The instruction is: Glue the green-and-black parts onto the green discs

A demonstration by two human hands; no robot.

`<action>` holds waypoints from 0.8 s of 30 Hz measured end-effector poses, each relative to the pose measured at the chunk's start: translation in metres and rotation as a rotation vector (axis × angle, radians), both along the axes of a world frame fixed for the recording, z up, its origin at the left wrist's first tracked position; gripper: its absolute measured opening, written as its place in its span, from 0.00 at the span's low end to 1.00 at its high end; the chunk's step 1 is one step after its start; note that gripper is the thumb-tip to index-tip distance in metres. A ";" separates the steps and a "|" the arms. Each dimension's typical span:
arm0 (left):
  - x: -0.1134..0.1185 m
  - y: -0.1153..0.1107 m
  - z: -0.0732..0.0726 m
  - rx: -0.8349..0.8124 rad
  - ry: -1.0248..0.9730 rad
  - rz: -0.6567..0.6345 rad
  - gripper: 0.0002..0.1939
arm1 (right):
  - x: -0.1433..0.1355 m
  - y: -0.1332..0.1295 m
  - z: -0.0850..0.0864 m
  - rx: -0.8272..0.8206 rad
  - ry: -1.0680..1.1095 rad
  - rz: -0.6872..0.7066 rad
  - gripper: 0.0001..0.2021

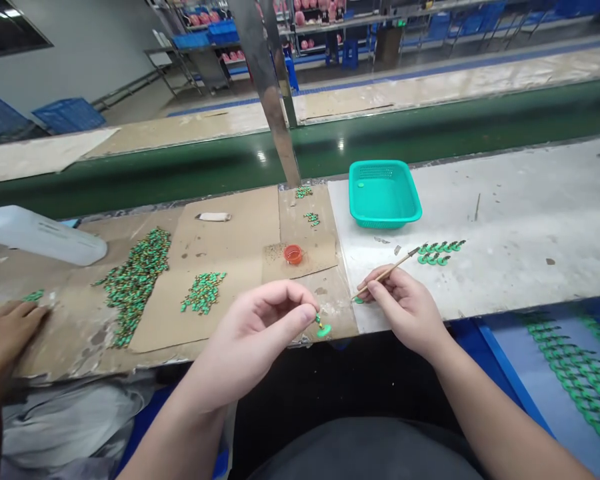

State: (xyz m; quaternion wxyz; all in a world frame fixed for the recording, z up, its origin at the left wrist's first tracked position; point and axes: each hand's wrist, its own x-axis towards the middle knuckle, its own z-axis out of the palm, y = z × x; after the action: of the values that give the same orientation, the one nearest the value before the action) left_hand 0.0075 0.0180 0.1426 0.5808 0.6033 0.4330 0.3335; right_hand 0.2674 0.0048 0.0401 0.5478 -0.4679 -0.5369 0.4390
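My left hand (265, 340) pinches a small green and gold figure with a round green base (323, 329) between thumb and forefinger, just past the table's front edge. In my right hand (405, 303) is a thin wooden-handled brush (391, 270), slanted with its dark end up and to the right. A green disc (359, 301) shows under the right fingertips; whether they grip it I cannot tell. Beyond my hands a small red cup (293, 254) stands on cardboard. Several figures on green bases (437, 253) stand in rows right of the brush.
A turquoise basket (385, 217) holding a green disc stands at the back. Heaps of small green-gold pieces (137, 287) lie left, near a white bottle (45, 237). Another person's hand (15, 327) rests far left. A metal post (275, 113) rises behind. Finished-looking rows (570, 373) lie lower right.
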 end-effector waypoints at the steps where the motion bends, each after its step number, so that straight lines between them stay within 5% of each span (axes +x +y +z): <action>1: -0.001 -0.002 0.003 -0.011 -0.010 -0.016 0.12 | 0.000 0.000 0.001 0.005 -0.006 -0.002 0.16; 17: -0.001 -0.006 0.008 -0.002 0.042 -0.049 0.13 | -0.001 -0.001 0.001 0.040 -0.067 0.012 0.14; 20: 0.000 0.000 -0.005 0.154 0.161 -0.004 0.12 | -0.002 0.000 0.000 0.061 -0.087 0.010 0.12; 24: 0.000 0.007 -0.041 0.465 0.319 0.107 0.08 | -0.001 0.000 -0.001 0.096 -0.127 0.011 0.10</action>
State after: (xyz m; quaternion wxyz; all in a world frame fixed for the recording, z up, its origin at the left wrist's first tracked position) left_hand 0.0071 0.0250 0.1014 0.3330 0.7414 0.4621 0.3549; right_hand 0.2660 0.0052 0.0396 0.5318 -0.4651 -0.5937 0.3853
